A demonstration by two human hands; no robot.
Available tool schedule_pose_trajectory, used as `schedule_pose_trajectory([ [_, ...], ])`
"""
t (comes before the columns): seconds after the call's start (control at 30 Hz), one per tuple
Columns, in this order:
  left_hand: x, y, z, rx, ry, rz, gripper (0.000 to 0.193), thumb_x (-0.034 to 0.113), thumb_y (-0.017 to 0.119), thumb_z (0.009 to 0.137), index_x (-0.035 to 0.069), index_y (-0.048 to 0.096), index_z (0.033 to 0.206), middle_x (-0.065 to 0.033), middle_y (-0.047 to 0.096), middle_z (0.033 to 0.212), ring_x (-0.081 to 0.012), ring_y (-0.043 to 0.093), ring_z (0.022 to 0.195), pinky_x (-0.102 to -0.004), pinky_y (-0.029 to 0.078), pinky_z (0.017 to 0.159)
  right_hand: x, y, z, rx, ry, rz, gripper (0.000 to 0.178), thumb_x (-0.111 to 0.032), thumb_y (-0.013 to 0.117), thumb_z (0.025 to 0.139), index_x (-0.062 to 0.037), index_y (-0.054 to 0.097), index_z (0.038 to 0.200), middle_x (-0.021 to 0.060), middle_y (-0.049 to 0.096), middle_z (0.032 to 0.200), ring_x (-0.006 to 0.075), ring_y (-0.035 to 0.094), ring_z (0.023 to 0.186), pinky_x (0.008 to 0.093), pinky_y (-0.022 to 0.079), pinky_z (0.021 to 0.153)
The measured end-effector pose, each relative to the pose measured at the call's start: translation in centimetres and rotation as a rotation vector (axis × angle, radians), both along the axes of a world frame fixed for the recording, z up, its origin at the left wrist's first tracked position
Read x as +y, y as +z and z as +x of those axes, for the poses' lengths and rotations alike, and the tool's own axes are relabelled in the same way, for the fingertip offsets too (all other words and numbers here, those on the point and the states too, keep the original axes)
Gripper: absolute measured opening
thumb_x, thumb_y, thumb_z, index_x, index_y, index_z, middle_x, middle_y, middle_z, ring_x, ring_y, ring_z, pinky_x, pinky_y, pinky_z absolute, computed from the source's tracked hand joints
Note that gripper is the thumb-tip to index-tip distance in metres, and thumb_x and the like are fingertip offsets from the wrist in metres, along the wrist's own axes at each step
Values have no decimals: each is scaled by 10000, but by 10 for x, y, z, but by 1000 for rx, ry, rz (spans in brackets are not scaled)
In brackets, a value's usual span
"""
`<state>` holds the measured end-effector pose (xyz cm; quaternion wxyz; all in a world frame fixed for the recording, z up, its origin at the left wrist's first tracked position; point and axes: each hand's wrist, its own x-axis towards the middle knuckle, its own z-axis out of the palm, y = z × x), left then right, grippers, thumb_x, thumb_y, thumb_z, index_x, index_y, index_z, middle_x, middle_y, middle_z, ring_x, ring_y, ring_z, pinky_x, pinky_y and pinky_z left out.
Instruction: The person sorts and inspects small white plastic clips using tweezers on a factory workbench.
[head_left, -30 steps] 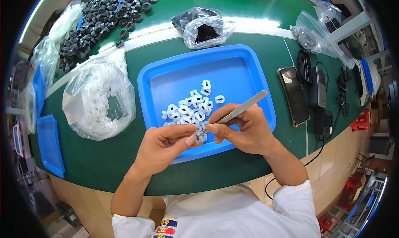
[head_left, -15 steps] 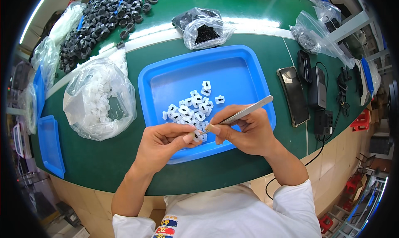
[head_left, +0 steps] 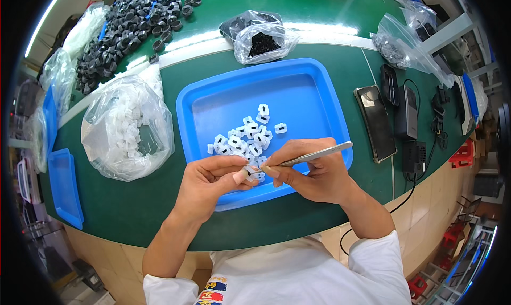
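Over the near edge of a blue tray (head_left: pixel 287 94), my left hand (head_left: pixel 199 190) pinches a small white plastic part (head_left: pixel 250 170) between thumb and fingertips. My right hand (head_left: pixel 322 177) is closed round a pair of metal tweezers (head_left: pixel 322 152), held slanting with the tip at the white part. The fingers partly hide the part and the tweezer tip. Behind my hands, a heap of small white plastic parts with dark slots (head_left: pixel 247 134) lies in the tray.
A clear bag of white parts (head_left: pixel 128 126) sits left, near a smaller blue tray (head_left: pixel 66 188). A bag of tiny black pieces (head_left: pixel 263 43) stands behind the tray. Black rings (head_left: pixel 128 30) cover the far left. A phone (head_left: pixel 375 124) and black adapter (head_left: pixel 406 113) lie right.
My right hand has turned, and the rear end of the tweezers has dropped, so they lie flatter. The left hand keeps its pinch. A hand shows at the far top left.
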<state>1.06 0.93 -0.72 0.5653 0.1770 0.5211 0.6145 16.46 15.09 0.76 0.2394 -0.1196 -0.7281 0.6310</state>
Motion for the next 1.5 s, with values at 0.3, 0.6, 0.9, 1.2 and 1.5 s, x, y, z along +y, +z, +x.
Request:
schedule_pose_trajectory([
  [0.3, 1, 2, 0, -48, 23, -38, 302, 13, 616, 785, -74, 569, 1070, -214, 648, 896, -278, 669, 799, -353, 571, 717, 0, -3, 0, 14, -19, -3, 81, 18, 653, 766, -6, 649, 844, 74, 647, 741, 140, 626, 600, 238, 496, 514],
  [0.6, 0, 2, -1, -103, 18, -33, 299, 15, 601, 787, -86, 568, 1067, -214, 646, 901, -290, 668, 811, -359, 571, 733, -1, -4, 0, 6, -28, -15, 75, 20, 654, 764, -6, 651, 834, 73, 647, 731, 138, 622, 593, 237, 492, 511],
  [0.9, -1, -1, -4, -151, 25, -17, 265, -5, 613, 807, -66, 578, 1062, -203, 643, 943, -262, 661, 844, -341, 558, 743, 1, -1, 2, 22, -3, -37, 95, 26, 652, 772, -4, 647, 862, 76, 646, 749, 134, 622, 614, 237, 491, 518],
  [1.2, -3, -2, -2, -132, 21, 33, 292, -46, 632, 771, -54, 586, 1058, -189, 653, 938, -239, 663, 829, -321, 544, 755, 10, 5, 2, 70, -172, -100, 106, 8, 656, 788, 18, 634, 892, 89, 641, 762, 133, 625, 636, 228, 514, 568],
  [1.5, 1, 4, -1, -71, 79, 81, 195, 33, 606, 809, 0, 617, 1001, -141, 649, 866, -203, 626, 754, -284, 511, 651, 111, -2, -60, -32, -492, 413, 155, -144, 648, 804, 3, 652, 852, 74, 629, 614, 117, 618, 563, 229, 472, 523],
])
